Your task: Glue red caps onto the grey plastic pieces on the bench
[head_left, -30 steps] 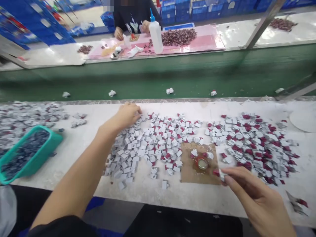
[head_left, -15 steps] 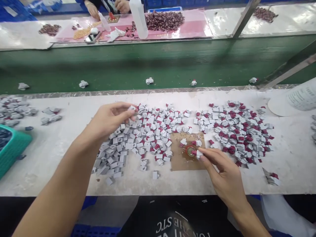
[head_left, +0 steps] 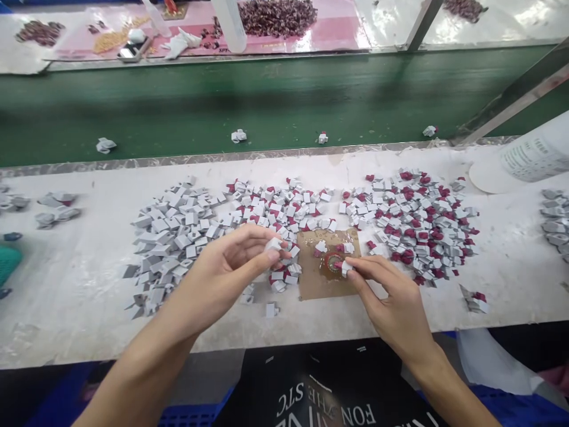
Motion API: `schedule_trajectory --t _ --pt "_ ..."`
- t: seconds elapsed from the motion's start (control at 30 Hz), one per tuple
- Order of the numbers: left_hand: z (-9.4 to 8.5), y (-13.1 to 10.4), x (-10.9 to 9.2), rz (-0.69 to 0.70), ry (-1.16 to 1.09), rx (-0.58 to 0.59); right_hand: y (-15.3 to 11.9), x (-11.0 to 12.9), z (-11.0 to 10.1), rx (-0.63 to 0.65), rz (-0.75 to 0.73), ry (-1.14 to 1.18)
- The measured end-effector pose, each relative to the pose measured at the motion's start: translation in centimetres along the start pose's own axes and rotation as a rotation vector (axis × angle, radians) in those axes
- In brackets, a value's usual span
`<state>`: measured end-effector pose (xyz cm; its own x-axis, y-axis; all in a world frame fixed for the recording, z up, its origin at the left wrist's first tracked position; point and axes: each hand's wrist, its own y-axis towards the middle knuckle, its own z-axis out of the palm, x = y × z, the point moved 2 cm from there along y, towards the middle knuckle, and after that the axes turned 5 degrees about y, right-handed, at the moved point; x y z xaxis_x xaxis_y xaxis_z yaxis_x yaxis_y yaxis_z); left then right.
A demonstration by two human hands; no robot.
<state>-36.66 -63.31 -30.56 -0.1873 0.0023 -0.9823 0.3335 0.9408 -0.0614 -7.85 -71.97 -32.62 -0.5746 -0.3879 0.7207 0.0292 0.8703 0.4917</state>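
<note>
Between the thumb and fingers of my left hand [head_left: 240, 267] is a light grey block [head_left: 274, 244], held above the middle pile of grey and dark red pieces [head_left: 262, 207]. My right hand [head_left: 391, 296] pinches a small grey piece with a dark red part [head_left: 345, 268], whose red end is over a wet round spot [head_left: 332, 261] on a brown card [head_left: 329, 287]. Two more grey and red pieces lie on the card, one of them a grey and red piece [head_left: 320, 248]. Plain grey blocks [head_left: 173, 219] spread out on the left.
A pile of red and grey pieces [head_left: 413, 225] lies right of the card. A large white bottle [head_left: 528, 157] stands at the far right. Beyond the white table [head_left: 80, 296], a green belt [head_left: 178, 112] carries several pieces. A teal basket [head_left: 9, 261] is at the left edge.
My left hand has moved right and nearer to the card, holding its block. My right hand still pinches its piece over the wet spot. The view has shifted, and the person across is out of sight.
</note>
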Motion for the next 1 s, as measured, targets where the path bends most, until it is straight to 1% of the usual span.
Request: schedule_trajectory --t 0.1,0.17,0.27,0.33,0.4,0.47,0.57,0.77,1.0 --pt "1.9 0.2 0.2 0.108 -0.021 -0.065 0.0 0.4 -0.3 -0.032 0.071 0.091" --pt "3.5 0.4 0.3 0.156 -0.084 -0.095 0.1 0.5 -0.6 -0.071 0.146 0.178" --pt "6.0 0.8 0.1 0.164 -0.209 -0.044 0.4 0.4 -0.8 -0.14 0.248 0.36" --pt "7.6 1.0 -0.2 0.162 -0.289 0.009 0.7 0.2 -0.8 -0.156 0.29 0.509" --pt "8.8 1.2 -0.7 0.188 -0.358 0.048 1.2 0.2 -0.7 -0.152 0.305 0.624" --pt "9.7 1.4 -0.9 0.215 -0.396 0.072 1.6 0.2 -0.6 -0.144 0.315 0.666" --pt "10.2 1.4 -1.0 0.23 -0.419 0.085 1.7 0.2 -0.6 -0.148 0.326 0.655" --pt "10.5 1.3 -1.0 0.238 -0.473 0.096 1.2 0.1 -0.6 -0.182 0.321 0.598" --pt "10.6 1.4 -0.9 0.251 -0.444 0.086 1.2 0.1 -1.2 -0.117 0.274 0.488"
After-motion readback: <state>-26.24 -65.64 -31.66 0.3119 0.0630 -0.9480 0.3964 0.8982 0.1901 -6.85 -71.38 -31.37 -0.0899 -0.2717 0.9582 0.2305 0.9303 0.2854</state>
